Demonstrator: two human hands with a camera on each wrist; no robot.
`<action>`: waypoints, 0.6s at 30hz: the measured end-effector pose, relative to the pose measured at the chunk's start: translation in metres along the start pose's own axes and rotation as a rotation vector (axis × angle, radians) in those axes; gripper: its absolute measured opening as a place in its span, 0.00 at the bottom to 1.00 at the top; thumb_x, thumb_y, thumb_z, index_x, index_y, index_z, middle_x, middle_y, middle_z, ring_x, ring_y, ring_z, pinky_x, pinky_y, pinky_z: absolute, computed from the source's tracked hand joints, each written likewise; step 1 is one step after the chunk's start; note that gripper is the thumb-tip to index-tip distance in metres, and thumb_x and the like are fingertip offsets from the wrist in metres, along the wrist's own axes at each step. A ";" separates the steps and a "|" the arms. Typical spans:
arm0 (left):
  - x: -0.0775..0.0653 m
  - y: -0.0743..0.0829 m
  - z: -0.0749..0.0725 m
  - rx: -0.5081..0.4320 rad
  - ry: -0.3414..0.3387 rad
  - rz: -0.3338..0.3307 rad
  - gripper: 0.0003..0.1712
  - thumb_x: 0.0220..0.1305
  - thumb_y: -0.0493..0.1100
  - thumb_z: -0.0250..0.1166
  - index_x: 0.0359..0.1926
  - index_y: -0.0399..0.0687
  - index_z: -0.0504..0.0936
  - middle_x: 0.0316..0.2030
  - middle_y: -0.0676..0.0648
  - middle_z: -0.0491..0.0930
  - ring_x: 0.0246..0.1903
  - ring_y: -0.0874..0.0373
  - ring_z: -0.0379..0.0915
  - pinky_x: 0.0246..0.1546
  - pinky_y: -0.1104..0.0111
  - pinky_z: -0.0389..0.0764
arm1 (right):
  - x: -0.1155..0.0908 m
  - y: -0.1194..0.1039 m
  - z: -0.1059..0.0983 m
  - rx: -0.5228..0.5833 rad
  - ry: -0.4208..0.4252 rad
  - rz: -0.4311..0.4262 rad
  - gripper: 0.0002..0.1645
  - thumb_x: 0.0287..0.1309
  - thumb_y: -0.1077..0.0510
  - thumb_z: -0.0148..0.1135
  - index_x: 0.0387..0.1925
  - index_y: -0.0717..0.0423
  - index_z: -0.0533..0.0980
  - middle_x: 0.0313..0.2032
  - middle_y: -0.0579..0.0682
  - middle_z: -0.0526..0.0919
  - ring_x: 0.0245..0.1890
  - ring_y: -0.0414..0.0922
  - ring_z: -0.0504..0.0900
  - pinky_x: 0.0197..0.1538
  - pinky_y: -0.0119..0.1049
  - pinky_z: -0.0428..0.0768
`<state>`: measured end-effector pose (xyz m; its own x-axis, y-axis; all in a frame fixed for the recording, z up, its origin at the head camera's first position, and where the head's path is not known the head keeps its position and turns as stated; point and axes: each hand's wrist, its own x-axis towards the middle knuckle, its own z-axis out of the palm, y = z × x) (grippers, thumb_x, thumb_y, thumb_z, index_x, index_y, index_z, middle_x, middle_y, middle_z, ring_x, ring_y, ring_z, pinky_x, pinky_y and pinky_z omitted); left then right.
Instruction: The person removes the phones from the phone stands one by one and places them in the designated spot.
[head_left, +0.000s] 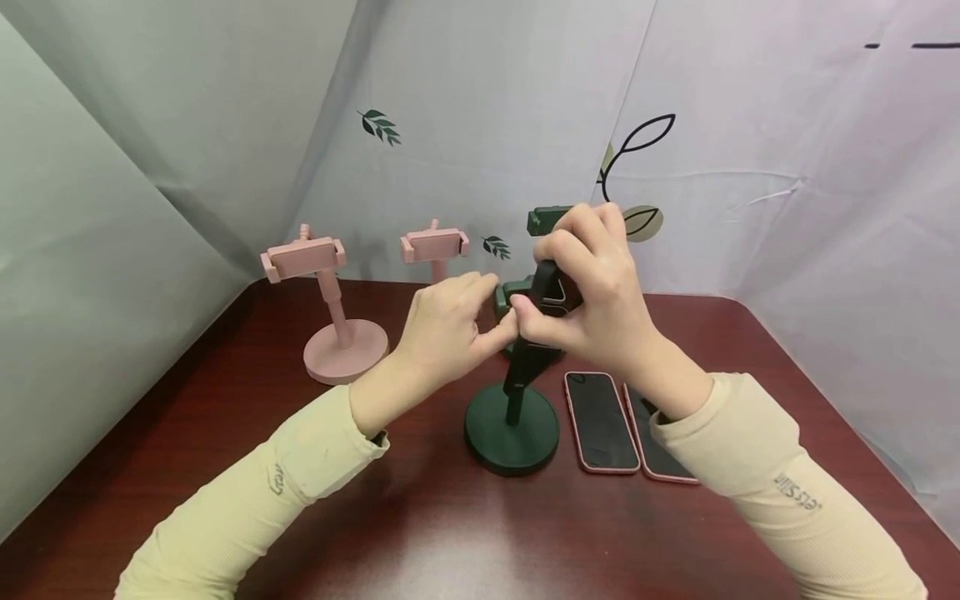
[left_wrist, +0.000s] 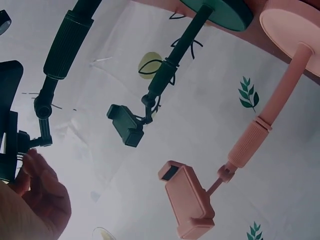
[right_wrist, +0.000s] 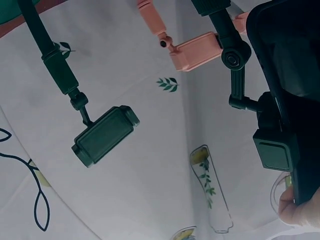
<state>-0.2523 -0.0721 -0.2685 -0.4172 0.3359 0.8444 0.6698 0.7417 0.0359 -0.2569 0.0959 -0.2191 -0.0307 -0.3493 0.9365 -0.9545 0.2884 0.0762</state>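
A green phone stand (head_left: 512, 429) stands upright on the table, its clamp (right_wrist: 275, 152) raised in front of me. My right hand (head_left: 600, 283) grips a black phone (head_left: 528, 367) by its edges, thumb on the near side and fingers over the top. The phone is tilted and lies against the clamp; whether it is fully seated cannot be made out. My left hand (head_left: 450, 325) pinches the clamp's left end between thumb and fingers. In the left wrist view, the left fingers (left_wrist: 42, 175) touch the clamp near its joint.
Behind stands a second green phone stand (left_wrist: 125, 125), partly hidden in the head view. Two pink phone stands (head_left: 347, 350) (head_left: 435, 246) stand at the back left. Right of the green base lie two pink-edged phones (head_left: 602, 423) (head_left: 660, 446). Printed cloth (head_left: 465, 125) hangs behind the table.
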 end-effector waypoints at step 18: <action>0.005 0.004 0.020 -0.442 -0.051 -0.001 0.16 0.62 0.36 0.61 0.51 0.37 0.76 0.51 0.41 0.80 0.60 0.49 0.71 0.60 0.67 0.71 | 0.000 0.002 0.001 0.147 0.177 0.110 0.23 0.56 0.46 0.55 0.29 0.64 0.64 0.26 0.58 0.61 0.38 0.39 0.56 0.44 0.34 0.54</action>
<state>-0.2635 -0.0557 -0.2744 -0.4405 0.3712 0.8174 0.8628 0.4268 0.2711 -0.2594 0.0958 -0.2192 -0.0967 -0.1580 0.9827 -0.9816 0.1788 -0.0678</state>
